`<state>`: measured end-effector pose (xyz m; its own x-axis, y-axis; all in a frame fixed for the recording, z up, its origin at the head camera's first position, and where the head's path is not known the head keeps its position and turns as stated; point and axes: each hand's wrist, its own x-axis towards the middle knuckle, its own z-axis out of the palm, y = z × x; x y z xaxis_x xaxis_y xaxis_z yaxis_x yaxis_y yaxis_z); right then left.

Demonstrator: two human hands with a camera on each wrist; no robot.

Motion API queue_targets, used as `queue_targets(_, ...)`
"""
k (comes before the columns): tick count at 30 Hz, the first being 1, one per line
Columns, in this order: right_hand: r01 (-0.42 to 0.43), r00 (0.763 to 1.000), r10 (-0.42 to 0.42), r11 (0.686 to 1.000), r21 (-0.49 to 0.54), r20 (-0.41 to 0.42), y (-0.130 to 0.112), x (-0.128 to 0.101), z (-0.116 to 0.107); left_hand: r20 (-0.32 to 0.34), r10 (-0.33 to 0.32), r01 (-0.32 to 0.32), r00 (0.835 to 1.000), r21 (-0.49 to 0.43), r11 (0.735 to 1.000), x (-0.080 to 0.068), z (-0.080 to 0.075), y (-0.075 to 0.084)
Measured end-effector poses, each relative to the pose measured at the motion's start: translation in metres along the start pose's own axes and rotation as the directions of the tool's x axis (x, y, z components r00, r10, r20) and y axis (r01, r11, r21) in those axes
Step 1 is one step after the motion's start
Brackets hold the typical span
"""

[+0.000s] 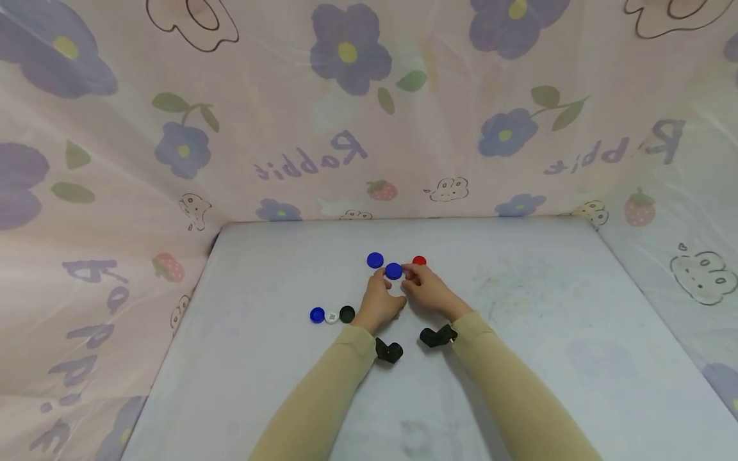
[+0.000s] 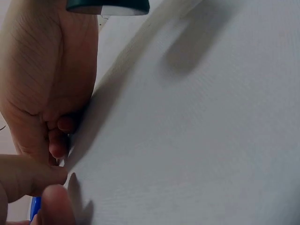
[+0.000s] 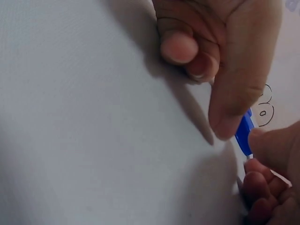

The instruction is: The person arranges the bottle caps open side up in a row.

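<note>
Nearest, black clips (image 1: pixel 389 351) sit at both wrists. At 8 o'clock from the centre blue cap (image 1: pixel 394 271), a side blue cap (image 1: pixel 317 315), a white cap (image 1: pixel 332 317) and a black cap (image 1: pixel 347 314) line up on the table (image 1: pixel 536 320). The hands flank the centre blue cap, fingers bent: left hand (image 1: pixel 380 299) at 7, thumb spread from index; right hand (image 1: pixel 429 289) at 4. Whether either grips it, I cannot tell. Beyond lie a far blue cap (image 1: pixel 375 260) at 10 and a red cap (image 1: pixel 419 261) at 2, then printed cloth (image 1: pixel 426 115).
</note>
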<state>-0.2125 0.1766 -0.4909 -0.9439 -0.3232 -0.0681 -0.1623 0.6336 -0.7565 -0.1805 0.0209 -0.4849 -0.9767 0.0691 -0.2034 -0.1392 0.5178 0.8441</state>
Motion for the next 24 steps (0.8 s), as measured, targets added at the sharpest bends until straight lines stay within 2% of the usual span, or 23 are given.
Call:
queue_targets(6, -0.032, 0.999, 0.033, 0.999, 0.028, -0.032, 0.0027, -0.0002, 0.0009, 0.003, -0.010, 0.010, 1.000, -0.081, 0.997, 0.0004, 0.0014, -0.0017)
queue_targets(15, -0.019, 1.000, 0.019, 1.000, 0.018, 0.010, 0.0068, -0.0030, 0.0013, 0.001, -0.005, 0.005, 1.000, -0.093, 0.996, -0.0002, 0.0068, -0.0074)
queue_targets(21, 0.021, 0.999, -0.022, 1.000, 0.013, 0.040, 0.0075, -0.0008, -0.0023, -0.019, 0.008, -0.009, 1.000, -0.107, 0.994, -0.0006, 0.0056, -0.0048)
queue_targets(24, 0.013, 0.998, -0.014, 1.000, 0.014, 0.062, 0.0080, 0.0008, -0.0035, -0.023, 0.004, -0.006, 1.000, -0.106, 0.994, -0.0006, 0.0051, -0.0037)
